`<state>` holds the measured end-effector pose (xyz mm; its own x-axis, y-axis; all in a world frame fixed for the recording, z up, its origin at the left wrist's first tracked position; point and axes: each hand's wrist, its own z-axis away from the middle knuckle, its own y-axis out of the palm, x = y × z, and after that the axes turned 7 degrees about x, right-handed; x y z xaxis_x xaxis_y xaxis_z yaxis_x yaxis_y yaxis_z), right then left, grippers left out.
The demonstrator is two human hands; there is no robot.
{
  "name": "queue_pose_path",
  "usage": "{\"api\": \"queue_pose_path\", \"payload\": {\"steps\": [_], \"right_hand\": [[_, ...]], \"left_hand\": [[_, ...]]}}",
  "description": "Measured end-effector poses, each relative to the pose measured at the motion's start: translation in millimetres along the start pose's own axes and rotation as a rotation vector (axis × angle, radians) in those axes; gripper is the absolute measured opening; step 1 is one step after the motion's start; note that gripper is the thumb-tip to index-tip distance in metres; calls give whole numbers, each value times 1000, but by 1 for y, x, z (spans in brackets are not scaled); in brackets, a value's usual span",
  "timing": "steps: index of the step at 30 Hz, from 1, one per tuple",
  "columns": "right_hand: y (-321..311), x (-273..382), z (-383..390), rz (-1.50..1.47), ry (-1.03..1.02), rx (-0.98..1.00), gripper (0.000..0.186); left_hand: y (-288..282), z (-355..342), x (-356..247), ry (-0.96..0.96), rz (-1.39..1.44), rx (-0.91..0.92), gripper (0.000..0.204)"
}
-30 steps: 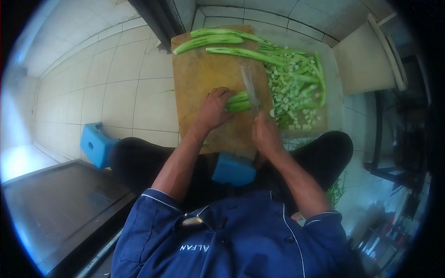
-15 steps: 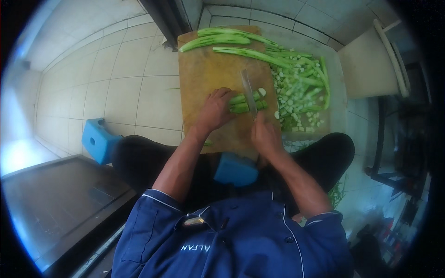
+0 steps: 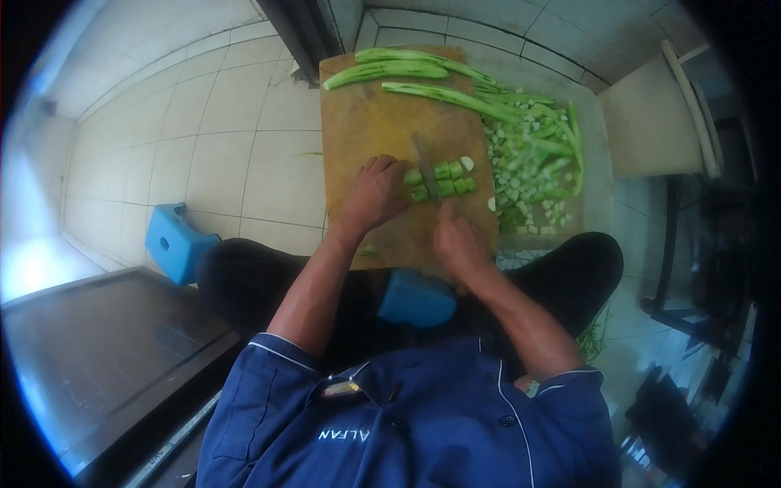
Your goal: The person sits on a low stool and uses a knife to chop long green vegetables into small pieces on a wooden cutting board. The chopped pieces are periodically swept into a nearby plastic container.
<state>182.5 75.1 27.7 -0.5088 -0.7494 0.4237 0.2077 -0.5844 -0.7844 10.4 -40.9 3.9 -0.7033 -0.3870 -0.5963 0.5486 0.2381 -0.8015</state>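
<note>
Left glare point(image 3: 37, 276), curved distortion, perhaps hazy

Past the board's point(image 3: 350, 130) left edge, a blue stool point(image 3: 185, 248) is standing on pale tiles point(image 3: 211, 179) (light point(image 3: 32, 285) is glowing farther left).

At twelve o'clock in the view, the cutting board point(image 3: 374, 122) looks like matt, worn wood, and the knife blade point(image 3: 427, 168) over it smooth metal. The stool point(image 3: 181, 250) at nine is smooth plastic, the tub point(image 3: 597, 179) at two apparently cloudy plastic, the floor point(image 3: 224, 171) at ten smooth tile, the shirt point(image 3: 439, 415) at six matt cloth.
</note>
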Motion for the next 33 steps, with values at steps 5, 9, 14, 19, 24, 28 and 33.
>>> {"api": "queue_pose_path", "payload": {"steps": [5,9,14,19,24,28,33], "right_hand": [[13,1,-5,138,2,58,38],[17,-2,-7,38,-18,-5,29],[-3,9,7,-49,-55,44,31],[22,6,-4,-53,-72,63,30],[2,-29,-19,-121,109,-122,30],[-18,-82,-20,-181,202,-361,30],[-45,-98,-20,-351,289,-401,30]], "left_hand": [[2,0,5,-21,25,-36,65],[-4,0,2,-39,29,-9,62],[-10,-1,40,-79,76,-94,50],[-42,-8,58,-247,120,-135,55],[-42,-9,53,-240,110,-157,51],[-28,-51,45,21,37,-322,51],[-23,-153,13,246,-172,-177,54]]}}
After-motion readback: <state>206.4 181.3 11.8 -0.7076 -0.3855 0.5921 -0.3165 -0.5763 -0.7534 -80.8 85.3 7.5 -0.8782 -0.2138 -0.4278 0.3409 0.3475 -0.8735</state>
